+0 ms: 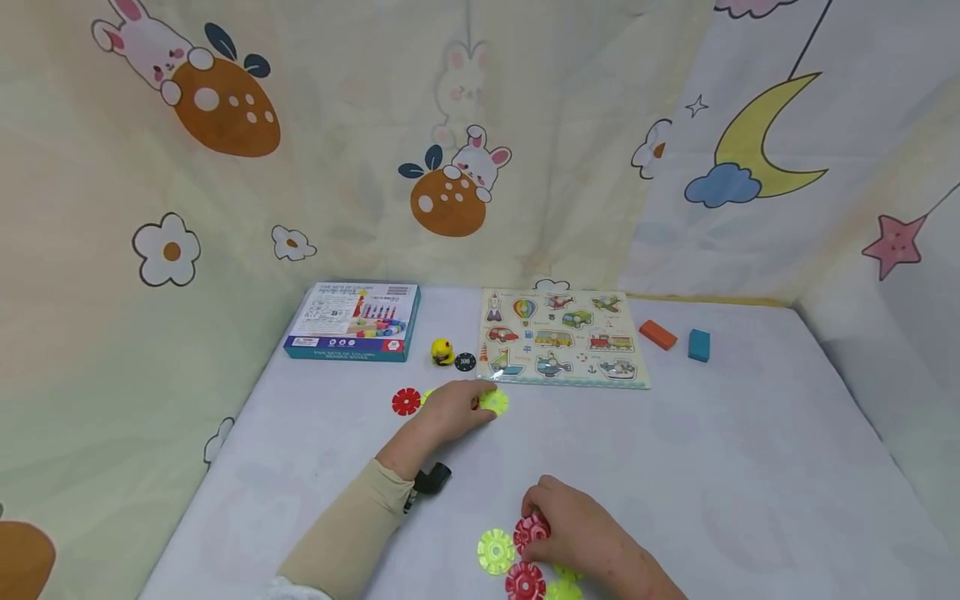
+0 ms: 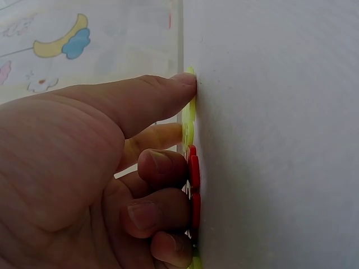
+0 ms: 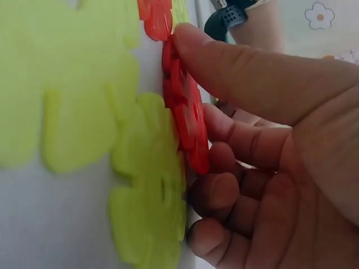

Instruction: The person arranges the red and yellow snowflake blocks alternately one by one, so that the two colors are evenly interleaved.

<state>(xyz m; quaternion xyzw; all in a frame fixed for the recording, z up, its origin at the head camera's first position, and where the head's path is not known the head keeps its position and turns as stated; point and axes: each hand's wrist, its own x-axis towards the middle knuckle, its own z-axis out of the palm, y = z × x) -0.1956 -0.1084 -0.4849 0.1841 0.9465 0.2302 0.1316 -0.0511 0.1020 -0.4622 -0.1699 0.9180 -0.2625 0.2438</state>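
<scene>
My left hand [image 1: 450, 412] reaches over a row of notched plastic discs, its thumb and index finger pinching the edges of a yellow-green disc [image 1: 494, 402] at the row's right end. A red disc [image 1: 406, 402] lies at the left end; those between are mostly hidden under the hand. Nearer the front, my right hand [image 1: 581, 533] pinches a red notched disc [image 1: 529, 533], which looks tilted in the right wrist view. Around it lie a yellow-green disc [image 1: 496, 551], another red disc [image 1: 525, 581] and yellow-green ones [image 1: 564, 590], partly hidden or cut off by the frame.
At the back stand a boxed toy set [image 1: 352, 321] and a vehicle picture puzzle board [image 1: 562, 337]. Between them sit a small yellow toy [image 1: 442, 352] and a black round chip [image 1: 465, 362]. Orange [image 1: 657, 334] and teal [image 1: 699, 345] blocks lie at the right. Printed cloth surrounds the table.
</scene>
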